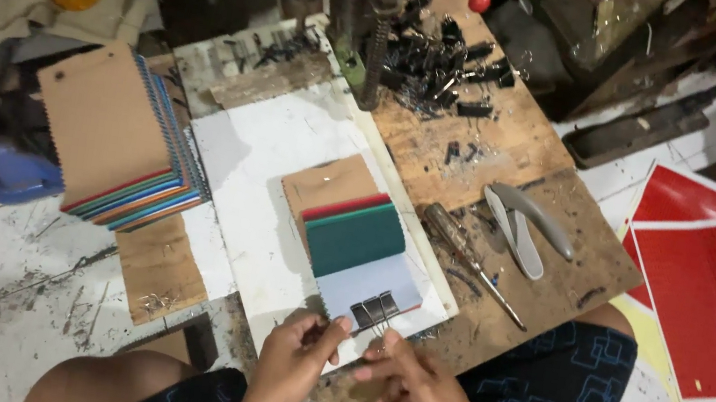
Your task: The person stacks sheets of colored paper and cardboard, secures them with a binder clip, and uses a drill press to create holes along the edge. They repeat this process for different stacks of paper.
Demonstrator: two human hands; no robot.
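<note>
A small stack of coloured sheets (354, 240) with a brown top, then red, green and pale layers, lies on a white board (258, 177). Black binder clips (375, 311) grip its near edge. My left hand (296, 345) pinches the wire handles of the clips at the stack's near edge. My right hand (412, 379) sits just right of it, fingers curled near the clips; what it holds I cannot make out.
A pile of spiral-bound notebooks (116, 141) lies to the left. Loose black binder clips (444, 67) heap by a metal press (364, 32) at the back. A screwdriver (472, 261) and grey pliers (525, 221) rest on the wooden board. Red sheets (712, 301) lie on the floor, right.
</note>
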